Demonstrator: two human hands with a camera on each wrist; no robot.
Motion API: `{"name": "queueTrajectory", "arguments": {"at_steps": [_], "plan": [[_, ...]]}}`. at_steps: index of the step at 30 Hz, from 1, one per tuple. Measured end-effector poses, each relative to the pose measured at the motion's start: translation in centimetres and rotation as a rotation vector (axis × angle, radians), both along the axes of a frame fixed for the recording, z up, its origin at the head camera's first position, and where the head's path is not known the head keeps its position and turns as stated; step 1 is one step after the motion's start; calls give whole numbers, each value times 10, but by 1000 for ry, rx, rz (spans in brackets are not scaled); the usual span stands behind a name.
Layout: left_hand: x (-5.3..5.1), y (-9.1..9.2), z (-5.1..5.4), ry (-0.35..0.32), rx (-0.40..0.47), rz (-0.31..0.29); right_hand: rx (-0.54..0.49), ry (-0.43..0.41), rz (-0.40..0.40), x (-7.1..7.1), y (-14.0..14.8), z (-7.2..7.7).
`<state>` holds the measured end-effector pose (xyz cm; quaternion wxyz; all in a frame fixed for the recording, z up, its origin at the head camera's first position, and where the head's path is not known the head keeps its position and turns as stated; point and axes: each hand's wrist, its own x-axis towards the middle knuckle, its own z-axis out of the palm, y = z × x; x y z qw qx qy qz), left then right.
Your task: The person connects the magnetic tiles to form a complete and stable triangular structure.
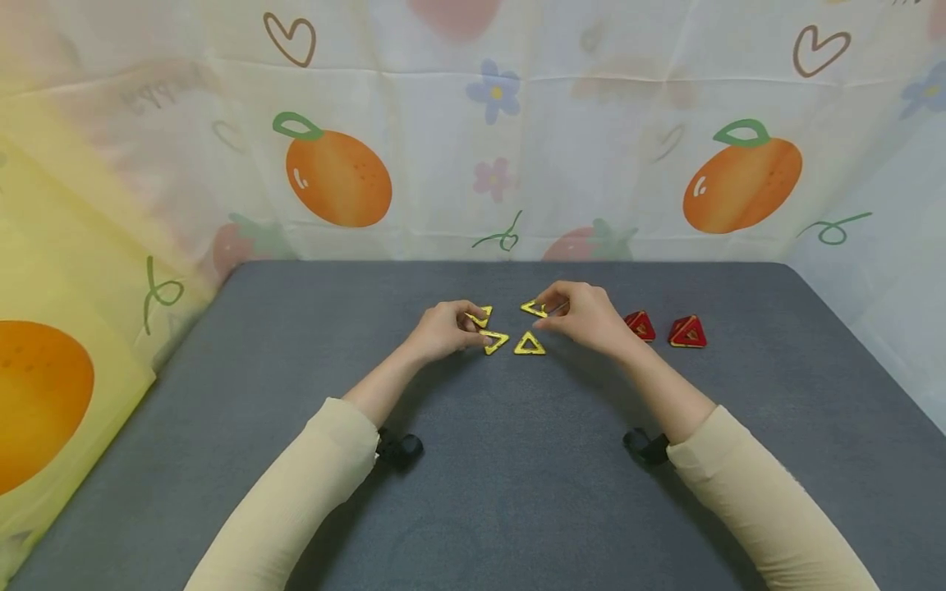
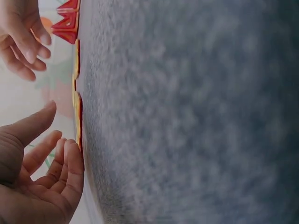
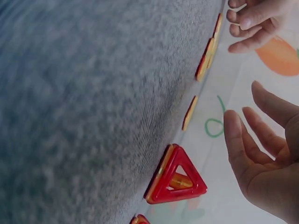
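Several yellow triangle frames lie flat on the grey table: one at the front right, a front left triangle, a back left triangle and a back right triangle. My left hand is beside the two left triangles, partly covering them. Its fingertips reach the table by their edges, and thumb and fingers are apart in the left wrist view. Above and beside the back right triangle hovers my right hand. In the right wrist view its thumb and fingers are spread, with nothing between them.
To the right of the right hand stand two red pyramids built of triangle frames, a nearer-in pyramid partly behind the forearm and an outer pyramid. A printed cloth hangs behind the table's back edge.
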<state>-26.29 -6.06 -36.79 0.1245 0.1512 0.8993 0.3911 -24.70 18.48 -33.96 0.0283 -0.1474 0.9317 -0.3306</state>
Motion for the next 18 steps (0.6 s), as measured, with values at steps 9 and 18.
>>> {"name": "queueTrajectory", "arguments": {"at_steps": [9,18], "plan": [[2,6,-6,15,-2,-24,45,-86,76,-3,-9,-3],[5,6,-10,38,-29,-15,143,-126,112,-4,-11,-12]]}}
